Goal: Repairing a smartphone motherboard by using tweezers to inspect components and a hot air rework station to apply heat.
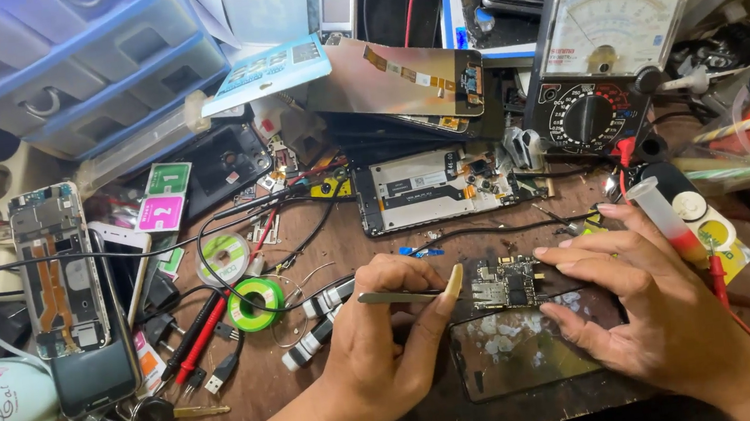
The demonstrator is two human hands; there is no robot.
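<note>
A small dark phone circuit board (pixel 505 284) rests on a dark glass plate (pixel 524 343) at the centre of the bench. My left hand (pixel 389 339) grips metal tweezers (pixel 398 297), their tip aimed at the board's left edge. My right hand (pixel 654 302) lies flat with its fingertips pressing on the board's right side. A clear syringe of red fluid (pixel 665 217) is tucked between thumb and palm of that hand.
An opened phone frame (pixel 433 188) lies behind the board. An analogue multimeter (pixel 605 56) stands at the back right with red and black probes (pixel 198 336) at the left. Another opened phone (pixel 56 267), solder reels (pixel 255 302), blue plastic drawers (pixel 72 66) and keys (pixel 150 415) crowd the left.
</note>
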